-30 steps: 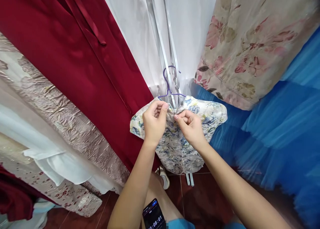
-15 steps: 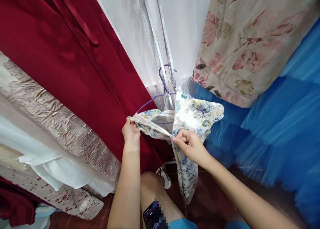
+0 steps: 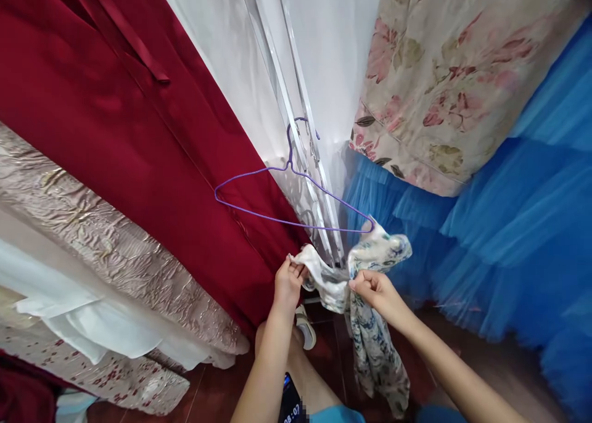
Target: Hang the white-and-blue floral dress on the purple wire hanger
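Observation:
A thin purple hanger hangs by its hook on a white metal rail. From its right end trails a white garment with a blue floral print, still looped over that corner. My left hand is closed on one edge of the garment, below the hanger's bottom bar and off its left end. My right hand pinches the cloth near the middle, to the right of the left hand. The garment's lower part dangles toward the floor, crumpled. Its exact kind cannot be made out.
Dark red cloth hangs on the left, beside textured pinkish fabric. A floral skirt and blue tulle hang on the right. A phone lies on my leg; a light shoe is on the tiled floor.
The garment's left side has come off the hanger's left end. Both hands have moved down and right with the cloth, the left one more. The hanger now shows almost whole.

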The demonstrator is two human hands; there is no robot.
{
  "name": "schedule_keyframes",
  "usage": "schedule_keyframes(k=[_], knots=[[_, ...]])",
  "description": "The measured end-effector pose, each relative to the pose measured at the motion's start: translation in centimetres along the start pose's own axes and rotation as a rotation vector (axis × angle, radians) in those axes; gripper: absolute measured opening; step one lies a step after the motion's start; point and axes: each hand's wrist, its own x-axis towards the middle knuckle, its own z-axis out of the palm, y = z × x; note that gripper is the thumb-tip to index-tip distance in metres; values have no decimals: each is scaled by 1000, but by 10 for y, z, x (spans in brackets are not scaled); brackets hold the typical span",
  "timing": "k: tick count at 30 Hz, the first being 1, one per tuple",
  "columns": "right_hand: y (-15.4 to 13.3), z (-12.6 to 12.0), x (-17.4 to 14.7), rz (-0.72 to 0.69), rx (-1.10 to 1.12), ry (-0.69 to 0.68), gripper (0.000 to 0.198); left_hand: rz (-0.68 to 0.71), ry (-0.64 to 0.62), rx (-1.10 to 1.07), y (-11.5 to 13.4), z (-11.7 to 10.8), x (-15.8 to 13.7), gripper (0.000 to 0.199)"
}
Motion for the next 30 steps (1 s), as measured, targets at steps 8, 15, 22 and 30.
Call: schedule_keyframes(k=[8,15,22,30], knots=[[16,-27,-29,17,-207,75,43,148,-378,442,-17,42,-90,23],[-49,-24,-50,64,61,-274,45,497,-540,942,-21,67,-132,20],[-72,-25,-50,216,411,-282,30,-15,-886,608,-29,37,-131,50],[-144,-99,-30,-7,19,-114,27,-44,-876,856,-36,18,-140,50]])
